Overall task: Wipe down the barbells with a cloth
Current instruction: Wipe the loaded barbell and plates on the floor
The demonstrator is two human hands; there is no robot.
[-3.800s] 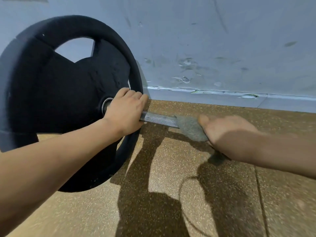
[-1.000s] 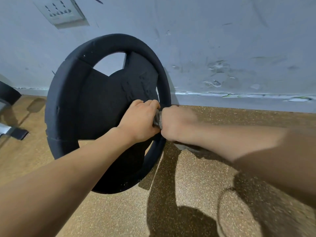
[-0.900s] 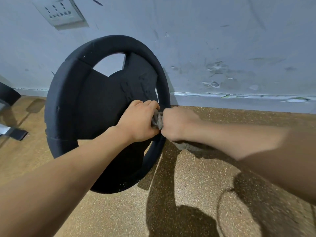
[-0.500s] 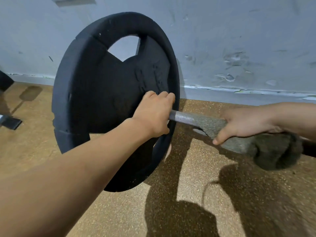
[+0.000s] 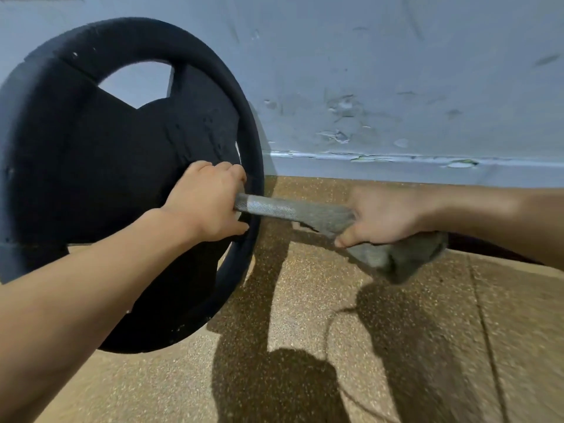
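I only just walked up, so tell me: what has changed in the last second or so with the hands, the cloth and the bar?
The right hand, gripping the grey cloth round the bar, slid from beside the left hand away along the bar, baring knurled metal between them. The left hand still grips the bar at the black weight plate, which stands as before near the wall.
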